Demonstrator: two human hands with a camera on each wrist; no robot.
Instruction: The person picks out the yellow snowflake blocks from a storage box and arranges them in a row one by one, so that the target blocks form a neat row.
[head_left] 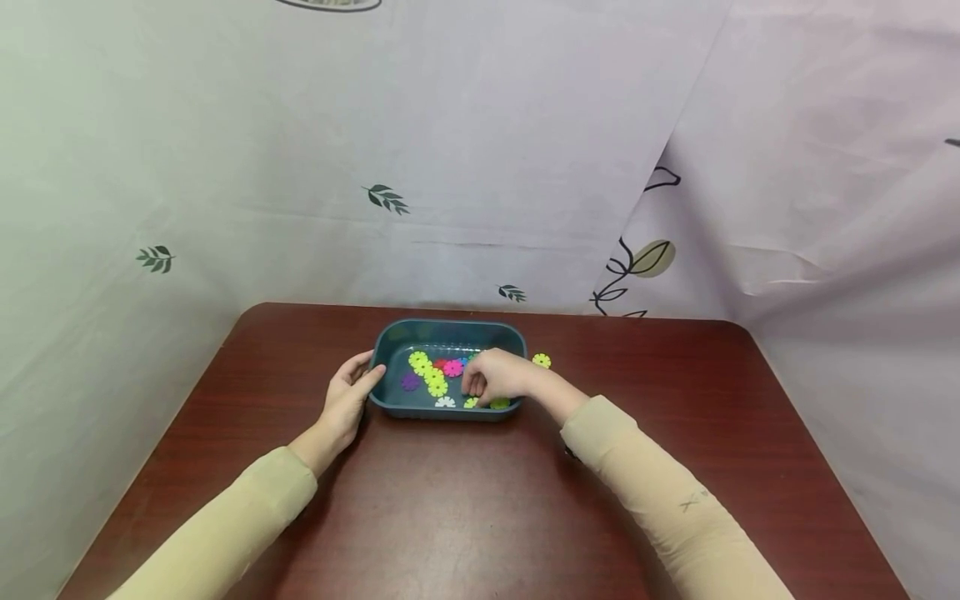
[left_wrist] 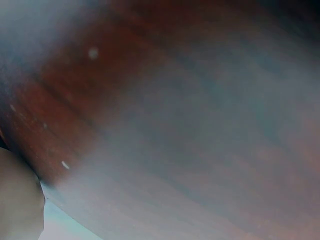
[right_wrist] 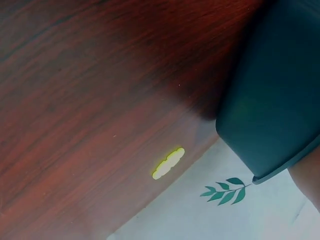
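A dark teal plastic tub (head_left: 450, 328) stands on the table with its long side facing me. My left hand (head_left: 347, 402) grips its left end, thumb over the rim and fingers against the outside. Inside, my right hand (head_left: 498, 375) reaches down with bent fingers, its fingertips right at a yellow notched disc (head_left: 471, 402); I cannot tell whether they pinch it. Several yellow notched discs (head_left: 427, 372) form a diagonal row in the tub. Around them lie a purple disc (head_left: 409, 382), a pink disc (head_left: 453, 368) and a white disc (head_left: 445, 402). The right hand covers part of the contents.
One yellow disc (head_left: 542, 361) lies outside the tub, on the table just right of it; the right wrist view also shows this yellow disc (right_wrist: 168, 163). The brown wooden table (head_left: 465, 500) reaches back to a pale cloth (head_left: 450, 167) with leaf prints.
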